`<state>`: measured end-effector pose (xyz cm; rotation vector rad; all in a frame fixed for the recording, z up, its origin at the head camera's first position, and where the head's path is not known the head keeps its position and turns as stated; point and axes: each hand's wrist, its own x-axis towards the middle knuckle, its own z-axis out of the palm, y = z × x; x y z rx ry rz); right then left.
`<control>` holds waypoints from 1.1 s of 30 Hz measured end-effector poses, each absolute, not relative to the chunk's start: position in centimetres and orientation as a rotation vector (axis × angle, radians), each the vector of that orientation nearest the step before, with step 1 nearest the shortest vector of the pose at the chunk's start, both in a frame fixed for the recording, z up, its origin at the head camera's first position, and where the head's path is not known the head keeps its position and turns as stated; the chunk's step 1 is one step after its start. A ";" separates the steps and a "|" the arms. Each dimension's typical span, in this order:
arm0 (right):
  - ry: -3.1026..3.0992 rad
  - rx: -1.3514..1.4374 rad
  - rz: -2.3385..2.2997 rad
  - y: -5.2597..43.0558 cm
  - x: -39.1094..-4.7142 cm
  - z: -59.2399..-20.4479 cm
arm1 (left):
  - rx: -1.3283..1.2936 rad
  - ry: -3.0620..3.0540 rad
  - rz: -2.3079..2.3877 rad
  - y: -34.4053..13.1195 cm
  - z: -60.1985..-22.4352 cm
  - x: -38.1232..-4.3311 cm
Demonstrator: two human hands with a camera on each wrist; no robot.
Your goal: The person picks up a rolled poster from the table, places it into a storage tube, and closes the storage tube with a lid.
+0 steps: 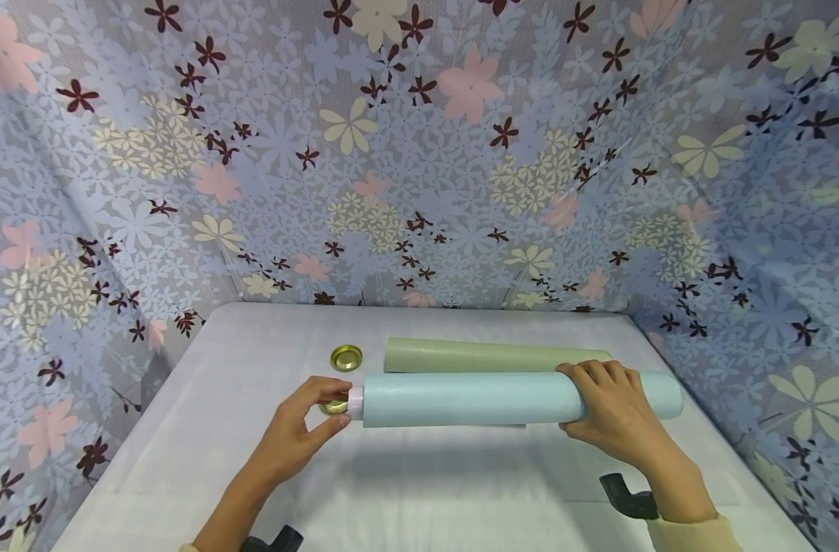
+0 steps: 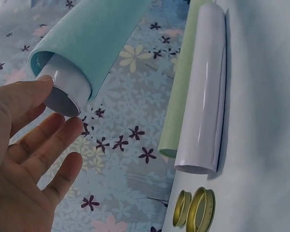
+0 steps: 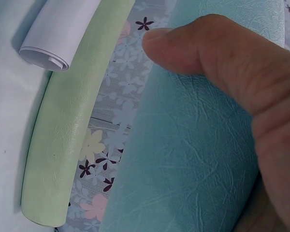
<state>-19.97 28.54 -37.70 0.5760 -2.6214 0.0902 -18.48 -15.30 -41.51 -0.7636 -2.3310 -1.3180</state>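
Observation:
My right hand [image 1: 614, 410] grips a light blue tube [image 1: 461, 399] near its right end, the thumb lying across its creased surface in the right wrist view. The tube is held level above the table. A white paper roll [image 2: 67, 82] pokes out of the tube's left opening. My left hand [image 1: 301, 431] pinches that roll's end, the thumb [image 2: 31, 92] on its rim; the other fingers are spread below it in the left wrist view. How far the roll reaches inside the tube is hidden.
Behind the held tube, a green tube [image 1: 488, 356] lies on the white table [image 1: 205, 429]. Beside it rests another white paper roll [image 2: 203, 92], mostly hidden in the head view. Two gold ring-shaped lids [image 1: 347, 358] sit to the left. Flowered cloth [image 1: 419, 153] hangs around the table.

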 end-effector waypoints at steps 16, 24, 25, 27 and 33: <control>-2.607 0.583 0.080 28.5 -20.0 -37.9 | -0.783 -2.323 -1.318 -13.9 -41.4 -18.4; -2.594 0.585 0.088 28.5 -20.1 -38.1 | -0.791 -2.292 -1.306 -13.4 -41.5 -18.4; -2.592 0.586 0.090 28.5 -20.1 -38.1 | -0.791 -2.290 -1.300 -13.4 -41.5 -18.4; -2.589 0.588 0.092 28.6 -20.1 -38.1 | -0.799 -2.280 -1.290 -13.4 -41.6 -18.5; -2.580 0.596 0.090 28.6 -20.1 -38.1 | -0.801 -2.278 -1.287 -13.2 -41.7 -18.6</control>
